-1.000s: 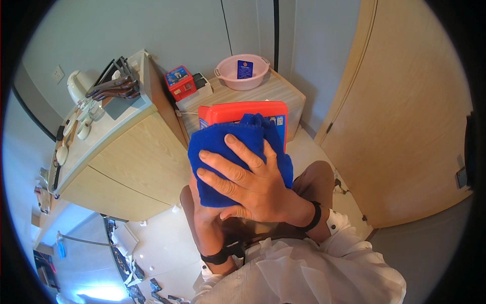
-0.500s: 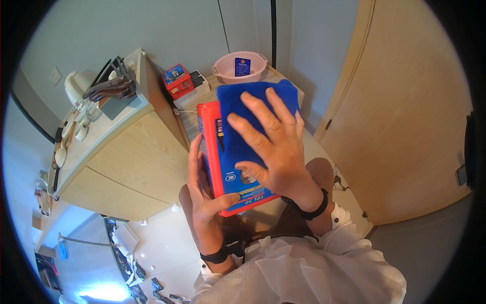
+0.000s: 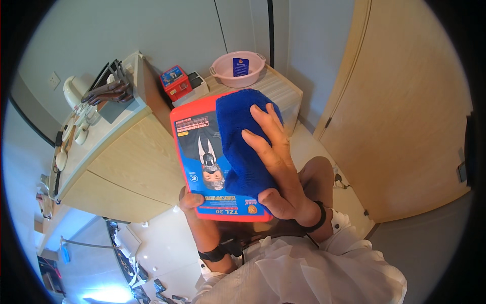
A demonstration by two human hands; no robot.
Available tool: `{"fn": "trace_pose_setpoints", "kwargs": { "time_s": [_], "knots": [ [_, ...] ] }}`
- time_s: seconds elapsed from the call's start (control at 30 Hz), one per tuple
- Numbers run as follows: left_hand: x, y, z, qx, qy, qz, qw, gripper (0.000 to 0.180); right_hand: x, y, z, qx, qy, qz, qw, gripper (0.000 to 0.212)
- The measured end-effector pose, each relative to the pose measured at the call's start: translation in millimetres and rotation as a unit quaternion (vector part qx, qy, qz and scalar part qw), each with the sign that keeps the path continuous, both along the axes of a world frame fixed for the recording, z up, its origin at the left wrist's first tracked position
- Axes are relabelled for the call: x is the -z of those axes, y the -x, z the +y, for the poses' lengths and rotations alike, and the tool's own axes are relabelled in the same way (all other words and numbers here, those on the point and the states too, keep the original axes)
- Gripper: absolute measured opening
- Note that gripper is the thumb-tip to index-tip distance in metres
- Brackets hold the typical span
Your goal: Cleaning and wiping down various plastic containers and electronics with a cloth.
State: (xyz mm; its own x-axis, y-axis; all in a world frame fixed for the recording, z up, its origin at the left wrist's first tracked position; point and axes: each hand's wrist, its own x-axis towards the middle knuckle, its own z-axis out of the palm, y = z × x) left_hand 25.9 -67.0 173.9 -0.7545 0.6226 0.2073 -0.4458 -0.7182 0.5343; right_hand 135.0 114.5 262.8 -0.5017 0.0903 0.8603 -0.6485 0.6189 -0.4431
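In front of me is a red box (image 3: 203, 175) with a printed label of blue and black, tilted so its front faces up. My left hand (image 3: 193, 203) grips its lower left corner, thumb on the front and the other fingers hidden behind. A blue cloth (image 3: 238, 124) lies bunched over the box's right side. My right hand (image 3: 283, 175) holds the cloth against the box, its fingers bent over the cloth and its thumb near the lower edge.
Ahead stands a low wooden cabinet (image 3: 286, 93) with a pink basin (image 3: 238, 71) and a smaller red box (image 3: 175, 83) on it. At left, a counter (image 3: 139, 109) carries a knife block (image 3: 114, 93) and a white kettle (image 3: 76, 88). A wooden door (image 3: 400, 116) is at right.
The red box has turned so that more of its front shows. My left hand has shifted down to its lower left corner. My right hand and the cloth have moved to its right side.
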Motion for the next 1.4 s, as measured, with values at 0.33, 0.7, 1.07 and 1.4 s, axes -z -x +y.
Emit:
{"fn": "trace_pose_setpoints", "kwargs": {
  "time_s": [0.33, 0.7, 1.07, 1.4],
  "knots": [
    [-26.6, -23.8, 10.6, 0.147, -0.125, -0.048, 0.98, 0.099, -15.4, 6.0, 23.4, 0.084, 0.003, 0.056, 0.995, 0.078],
    [-13.3, -3.1, 5.5, 0.136, -0.126, -0.029, 0.982, 0.095, 11.6, 8.7, 13.2, 0.068, 0.108, -0.031, 0.991, 0.081],
    [-29.0, -12.8, 12.2, -0.094, -0.027, -0.031, 0.995, 0.082, 24.0, -2.5, -4.1, 0.011, 0.133, -0.101, 0.986, 0.083],
    [-30.7, -21.7, 11.8, -0.182, 0.028, 0.029, 0.983, 0.075, 38.9, -1.8, -10.7, -0.083, 0.259, -0.128, 0.954, 0.083]
  ]
}}
